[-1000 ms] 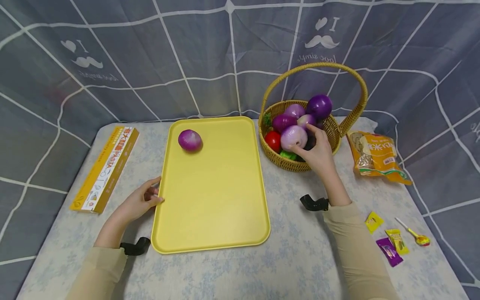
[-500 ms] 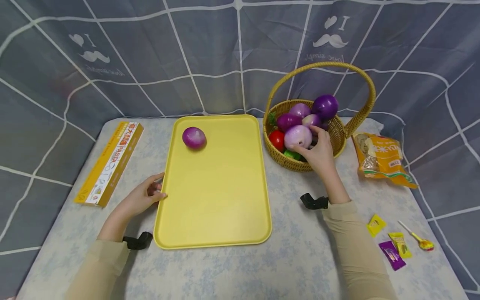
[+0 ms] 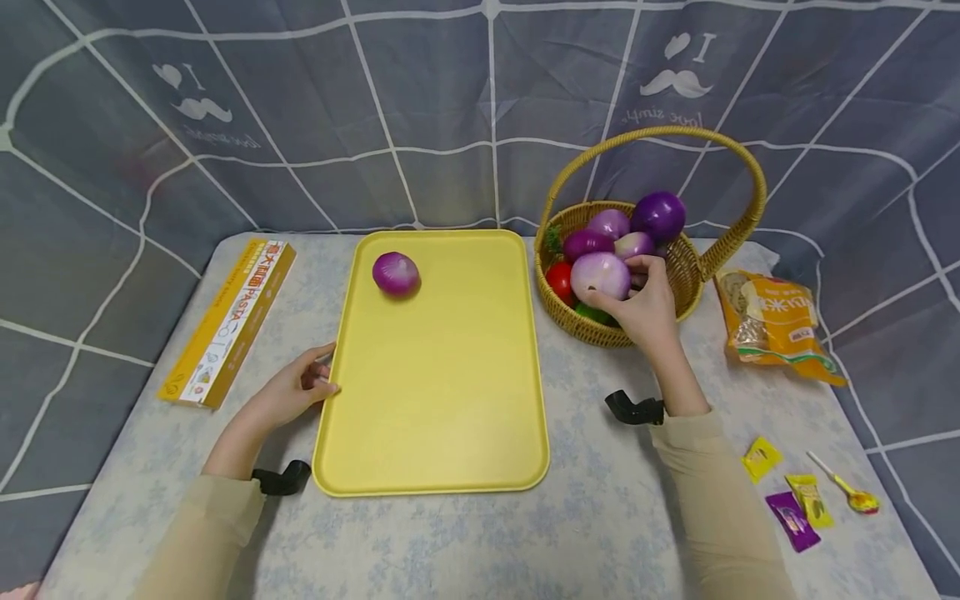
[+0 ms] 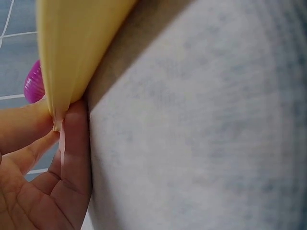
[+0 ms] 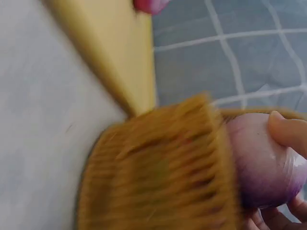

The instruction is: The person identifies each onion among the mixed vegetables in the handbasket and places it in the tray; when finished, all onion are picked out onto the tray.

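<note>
In the head view, my left hand (image 3: 288,389) is at the left edge of a yellow tray (image 3: 435,400). The left wrist view shows its thumb and finger (image 4: 76,143) pinching the tray's rim from above and below. A dark purple onion (image 3: 396,274) lies near the tray's far left corner. My right hand (image 3: 651,304) reaches into a wicker basket (image 3: 581,327) and grips a pale purple onion (image 3: 600,276), thumb on one side and fingers on the other. That onion (image 5: 266,160) shows between the fingers in the right wrist view, beside the blurred basket wall.
The basket also holds a dark purple round vegetable (image 3: 658,217), more onions (image 3: 588,244), a tomato (image 3: 560,281) and something green; its tall handle (image 3: 675,132) arches overhead. A pasta box (image 3: 228,323) lies left, an orange food bag (image 3: 776,325) right. Wrapped candies (image 3: 793,521) and a lollipop (image 3: 862,502) lie front right.
The head view has shifted, so everything appears slightly farther right. My right hand stays around the pale onion with barely any visible movement; the left hand keeps its place on the tray edge.
</note>
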The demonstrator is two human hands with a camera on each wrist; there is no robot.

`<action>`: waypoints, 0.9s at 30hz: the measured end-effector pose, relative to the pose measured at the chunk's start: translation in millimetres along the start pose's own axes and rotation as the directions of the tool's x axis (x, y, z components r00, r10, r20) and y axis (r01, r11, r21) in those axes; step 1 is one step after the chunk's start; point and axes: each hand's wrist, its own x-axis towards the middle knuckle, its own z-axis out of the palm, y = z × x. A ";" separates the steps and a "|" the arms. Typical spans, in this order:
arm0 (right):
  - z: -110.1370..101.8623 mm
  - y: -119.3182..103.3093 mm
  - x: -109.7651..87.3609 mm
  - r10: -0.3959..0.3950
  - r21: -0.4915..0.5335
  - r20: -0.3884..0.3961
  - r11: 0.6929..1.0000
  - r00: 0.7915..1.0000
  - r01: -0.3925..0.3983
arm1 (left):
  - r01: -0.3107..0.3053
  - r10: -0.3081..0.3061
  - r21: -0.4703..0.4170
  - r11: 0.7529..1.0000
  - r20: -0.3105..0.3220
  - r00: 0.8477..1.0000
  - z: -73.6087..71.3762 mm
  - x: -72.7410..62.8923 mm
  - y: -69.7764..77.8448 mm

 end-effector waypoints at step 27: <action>189.7 -56.1 35.9 0.001 0.121 0.233 0.992 0.973 -0.030 | -0.052 0.053 0.027 0.998 -0.032 0.998 4.8 -3.5 2.2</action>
